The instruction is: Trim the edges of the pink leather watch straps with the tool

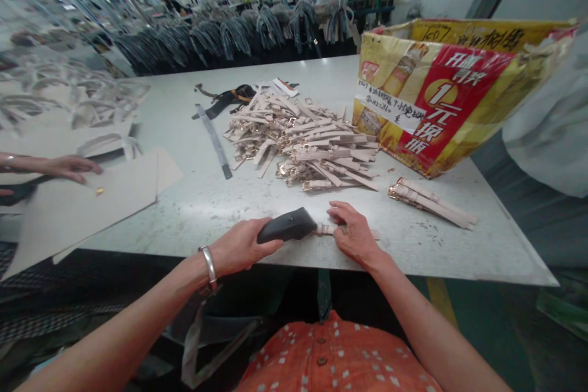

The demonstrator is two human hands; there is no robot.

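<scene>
My left hand [243, 244], with a silver bangle on its wrist, is closed around a dark grey handheld tool [288, 225] near the table's front edge. The tool's exact kind is not clear. Its right end meets a narrow beige strap [326, 229] lying on the table. My right hand [356, 234] grips this strap with bent fingers, covering its middle; a short end shows beyond the hand. Behind both hands lies a pile of beige buckle straps [307, 141] with gold-coloured buckles. A small bundle of similar straps [432, 202] rests to the right.
A yellow and red cardboard box [445, 98] stands at the right. A grey flat strip [214, 141] and black straps [227, 100] lie left of the pile. At the left, another person's hand [68, 166] is over beige panels [124, 187]. Grey straps [234, 33] hang behind the table.
</scene>
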